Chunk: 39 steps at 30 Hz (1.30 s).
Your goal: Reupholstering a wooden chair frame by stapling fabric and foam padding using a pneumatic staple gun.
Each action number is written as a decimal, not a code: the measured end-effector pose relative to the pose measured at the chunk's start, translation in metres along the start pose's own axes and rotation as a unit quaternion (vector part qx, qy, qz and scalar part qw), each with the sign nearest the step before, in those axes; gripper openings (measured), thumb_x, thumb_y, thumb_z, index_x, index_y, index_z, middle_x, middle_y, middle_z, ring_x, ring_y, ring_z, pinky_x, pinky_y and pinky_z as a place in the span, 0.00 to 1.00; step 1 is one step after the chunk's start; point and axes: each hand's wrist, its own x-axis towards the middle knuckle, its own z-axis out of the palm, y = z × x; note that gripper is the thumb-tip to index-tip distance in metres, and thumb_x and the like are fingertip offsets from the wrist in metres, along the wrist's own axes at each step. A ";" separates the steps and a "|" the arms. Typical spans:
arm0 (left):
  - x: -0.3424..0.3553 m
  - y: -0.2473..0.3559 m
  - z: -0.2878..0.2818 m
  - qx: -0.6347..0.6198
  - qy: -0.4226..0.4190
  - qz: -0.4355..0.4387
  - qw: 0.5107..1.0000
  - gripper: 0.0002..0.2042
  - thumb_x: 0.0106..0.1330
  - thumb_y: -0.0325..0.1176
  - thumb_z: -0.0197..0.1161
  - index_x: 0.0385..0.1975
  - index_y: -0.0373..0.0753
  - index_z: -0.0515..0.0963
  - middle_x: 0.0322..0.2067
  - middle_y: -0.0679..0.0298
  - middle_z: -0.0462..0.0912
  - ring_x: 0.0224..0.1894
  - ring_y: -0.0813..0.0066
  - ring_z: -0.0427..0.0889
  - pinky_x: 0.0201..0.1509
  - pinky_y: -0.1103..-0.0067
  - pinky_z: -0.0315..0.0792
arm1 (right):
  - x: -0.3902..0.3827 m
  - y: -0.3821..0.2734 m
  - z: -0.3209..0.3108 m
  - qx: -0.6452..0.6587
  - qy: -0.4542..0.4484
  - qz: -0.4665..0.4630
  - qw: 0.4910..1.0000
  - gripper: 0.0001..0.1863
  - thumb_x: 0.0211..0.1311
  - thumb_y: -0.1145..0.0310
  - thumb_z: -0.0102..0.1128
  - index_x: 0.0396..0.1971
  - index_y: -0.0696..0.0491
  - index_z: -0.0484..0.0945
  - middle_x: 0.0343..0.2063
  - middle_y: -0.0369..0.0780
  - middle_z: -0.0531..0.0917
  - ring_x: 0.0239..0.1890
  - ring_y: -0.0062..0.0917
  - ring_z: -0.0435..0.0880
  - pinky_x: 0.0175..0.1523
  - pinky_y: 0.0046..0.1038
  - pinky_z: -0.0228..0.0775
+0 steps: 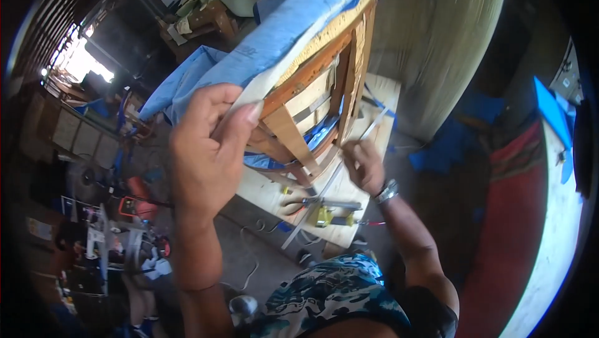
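A wooden seat or chair frame stands tilted in front of me, with light blue fabric draped over its upper side. White padding shows along the fabric's edge, beside yellowish foam. My left hand pinches the padded fabric edge at the frame's near corner between thumb and fingers. Low at the frame's right side, my right hand has its fingers curled in; what they hold, if anything, is hidden. A long pale strip runs diagonally past the right hand across the wooden board under the frame.
Scissors and a yellow-green tool lie on the board by my waist. A large pale curved panel stands at the far right. Tools and clutter cover the left side; a red surface is to the right.
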 end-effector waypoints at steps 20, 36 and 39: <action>-0.001 0.012 -0.002 0.281 0.050 0.163 0.944 0.12 0.67 0.32 0.65 0.46 0.35 0.75 0.36 0.51 0.83 0.37 0.49 0.84 0.39 0.62 0.76 | 0.276 -0.129 -0.101 0.015 -0.104 -0.457 0.883 0.15 0.57 0.65 0.71 0.46 0.44 0.89 0.49 0.33 0.84 0.54 0.30 0.78 0.59 0.39 0.67; 0.006 -0.005 -0.005 0.371 0.064 0.253 0.891 0.07 0.68 0.31 0.64 0.41 0.37 0.75 0.29 0.58 0.78 0.29 0.59 0.82 0.32 0.67 0.75 | 0.278 -0.131 -0.091 -0.006 -0.046 -0.496 0.867 0.09 0.59 0.64 0.71 0.40 0.41 0.89 0.48 0.26 0.85 0.50 0.25 0.78 0.53 0.34 0.70; 0.009 -0.009 -0.002 0.363 0.064 0.259 0.893 0.05 0.69 0.30 0.63 0.38 0.38 0.76 0.28 0.59 0.79 0.27 0.59 0.81 0.31 0.68 0.75 | 0.277 -0.127 -0.087 -0.005 -0.025 -0.493 0.870 0.07 0.59 0.64 0.71 0.38 0.43 0.90 0.47 0.27 0.86 0.49 0.25 0.79 0.52 0.33 0.70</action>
